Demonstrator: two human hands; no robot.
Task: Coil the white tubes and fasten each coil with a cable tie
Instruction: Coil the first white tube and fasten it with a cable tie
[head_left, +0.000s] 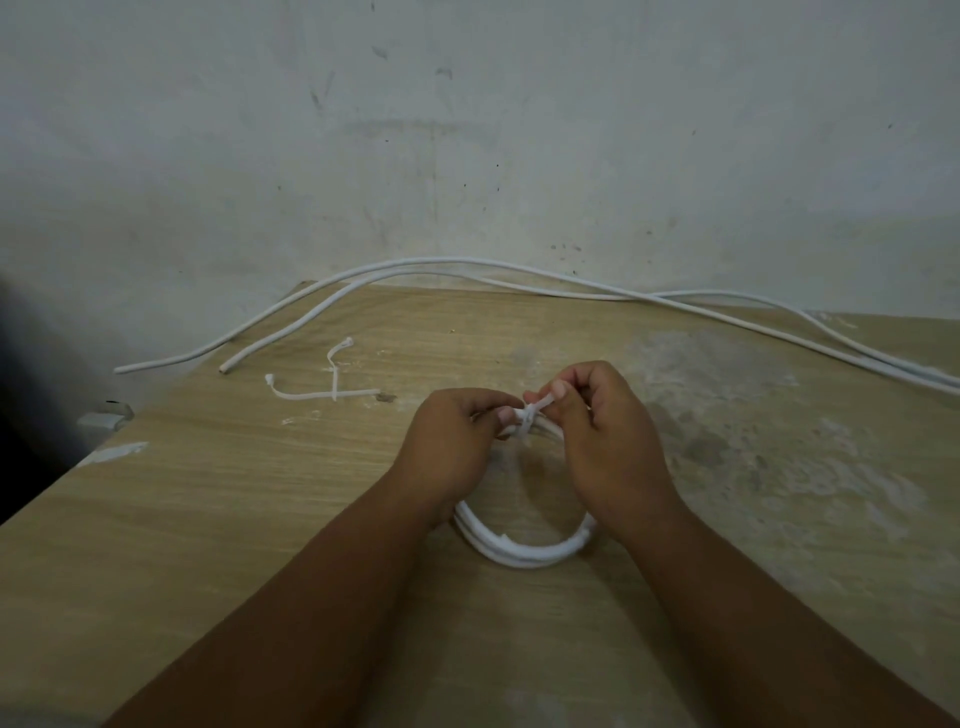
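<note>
1. Two bare forearms (311, 597) reach in from the near side toward the coil (519, 552).
2. The left hand (447, 441) has its grip closed. Its thumb and curled fingers pinch the tie (527, 418) at the coil's far side.
3. The right hand (608, 431) is also clamped on the tie, thumb and forefinger pinching its loose tail.
4. The tie wraps the coil's far arc. The coil of white tube rests on the worktop (208, 519) under both hands, its near arc showing between the wrists.
5. Two spare ties (332, 392) lie crossed beyond the coil to its left, well apart from it.
6. Two uncoiled tubes (467, 265) run along the far edge beyond the coil, against the wall (467, 130).
</note>
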